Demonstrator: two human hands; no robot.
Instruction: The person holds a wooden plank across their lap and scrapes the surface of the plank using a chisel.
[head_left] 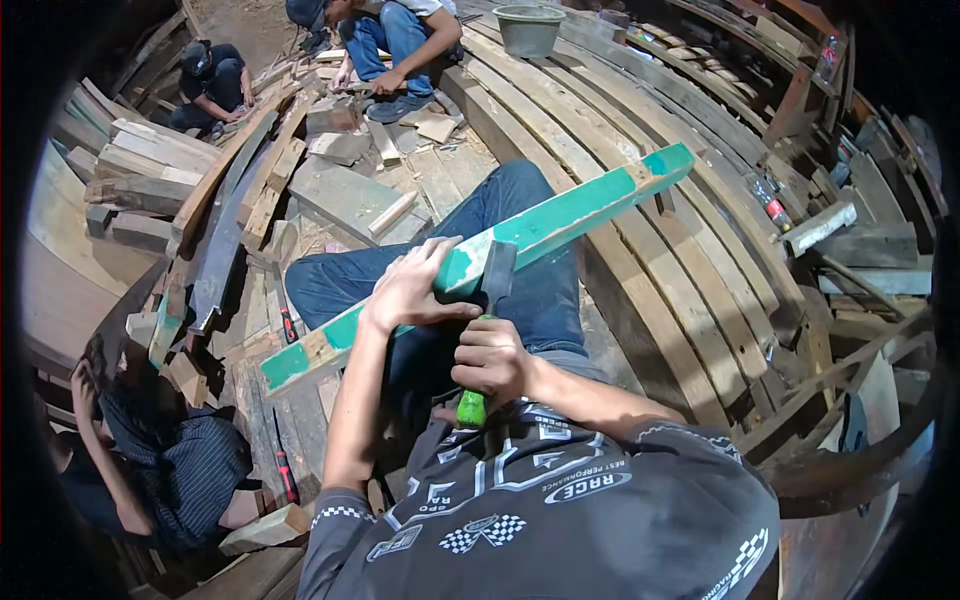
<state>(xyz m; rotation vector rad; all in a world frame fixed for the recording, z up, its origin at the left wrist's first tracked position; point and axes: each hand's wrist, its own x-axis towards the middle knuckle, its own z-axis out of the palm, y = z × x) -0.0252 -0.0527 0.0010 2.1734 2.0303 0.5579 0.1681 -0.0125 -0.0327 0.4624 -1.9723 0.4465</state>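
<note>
Far to the left of the hands, a person in a striped shirt (185, 465) is seen crouched among loose wood scraps (170, 170). The left hand (412, 285) is closed over the green painted plank (480, 255), fingers curled across its upper face and thumb tucked below, so the plank is gripped near its middle. The plank is laid across the lap, running from low on the left of the hands up to the right beyond them. Just below and right of the left hand, the right hand (490, 360) is wrapped tightly around the green handle of a hammer (490, 300), whose dark head is touching the plank's edge. To the right of both hands, curved wooden boards (640, 250) are spread out. Two other people (300, 60) are seen working above, well apart.
</note>
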